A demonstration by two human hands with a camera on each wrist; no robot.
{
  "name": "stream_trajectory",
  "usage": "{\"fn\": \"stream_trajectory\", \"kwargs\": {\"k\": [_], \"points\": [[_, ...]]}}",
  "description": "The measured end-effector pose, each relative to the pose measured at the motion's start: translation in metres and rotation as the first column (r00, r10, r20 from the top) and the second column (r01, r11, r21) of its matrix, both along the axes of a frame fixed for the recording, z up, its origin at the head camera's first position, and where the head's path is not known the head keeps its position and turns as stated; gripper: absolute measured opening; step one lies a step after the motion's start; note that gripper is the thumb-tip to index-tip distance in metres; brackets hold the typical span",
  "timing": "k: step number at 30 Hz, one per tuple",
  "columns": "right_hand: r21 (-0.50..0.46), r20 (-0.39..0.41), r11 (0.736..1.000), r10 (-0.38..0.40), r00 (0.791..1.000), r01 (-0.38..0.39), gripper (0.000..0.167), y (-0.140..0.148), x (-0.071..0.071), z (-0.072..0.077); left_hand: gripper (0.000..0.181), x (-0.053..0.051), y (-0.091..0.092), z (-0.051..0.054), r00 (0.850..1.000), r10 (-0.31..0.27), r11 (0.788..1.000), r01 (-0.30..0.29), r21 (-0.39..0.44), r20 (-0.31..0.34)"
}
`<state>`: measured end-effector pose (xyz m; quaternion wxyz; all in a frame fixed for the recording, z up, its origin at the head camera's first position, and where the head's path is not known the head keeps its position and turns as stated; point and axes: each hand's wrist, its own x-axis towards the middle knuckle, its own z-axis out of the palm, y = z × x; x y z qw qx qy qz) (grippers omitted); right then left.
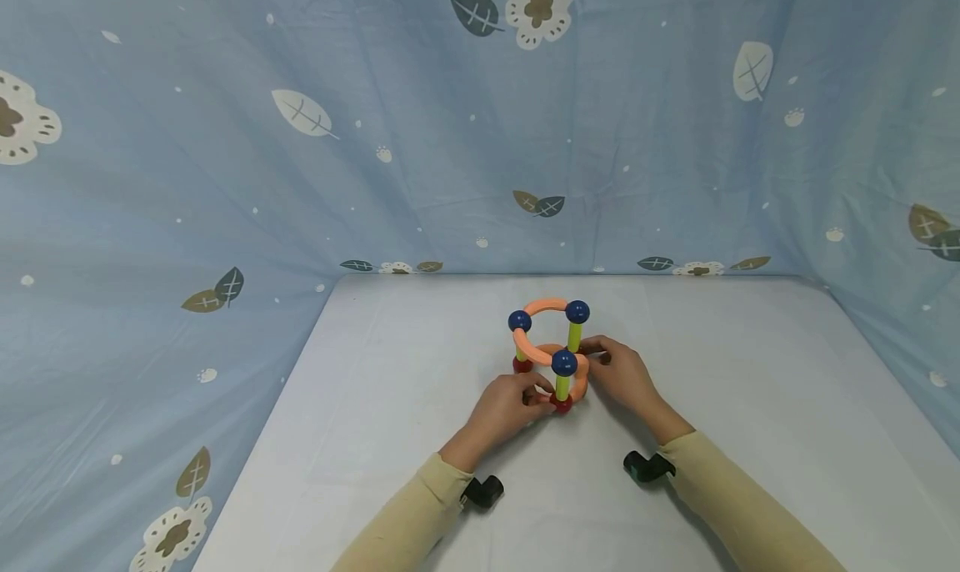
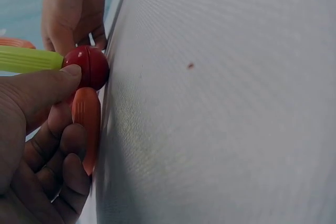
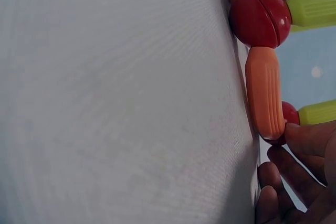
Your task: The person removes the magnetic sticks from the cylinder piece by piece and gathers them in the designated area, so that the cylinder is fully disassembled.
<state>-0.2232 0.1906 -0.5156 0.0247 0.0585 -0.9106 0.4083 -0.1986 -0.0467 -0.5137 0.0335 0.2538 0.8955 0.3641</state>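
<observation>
On the table stands a frame of green upright rods, orange curved rods, blue top balls and red bottom balls. My left hand pinches the front red ball where an orange rod meets it; in the left wrist view the thumb lies on that red ball, beside the orange rod. My right hand holds the frame's back right base; in the right wrist view its thumb and finger pinch at the end of an orange rod, by a red ball.
A white-covered table lies under the frame, and a blue patterned cloth hangs behind and at the sides. Small black devices are worn at both wrists.
</observation>
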Motion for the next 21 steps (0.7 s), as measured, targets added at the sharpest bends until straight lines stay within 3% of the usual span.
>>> {"fn": "stream_trajectory", "kwargs": {"k": [21], "points": [[0.018, 0.008, 1.000, -0.007, 1.000, 0.007, 0.030, 0.0043, 0.0091, 0.0012, 0.018, 0.0013, -0.0060, 0.0021, 1.000, -0.006, 1.000, 0.006, 0.010, 0.015]]}}
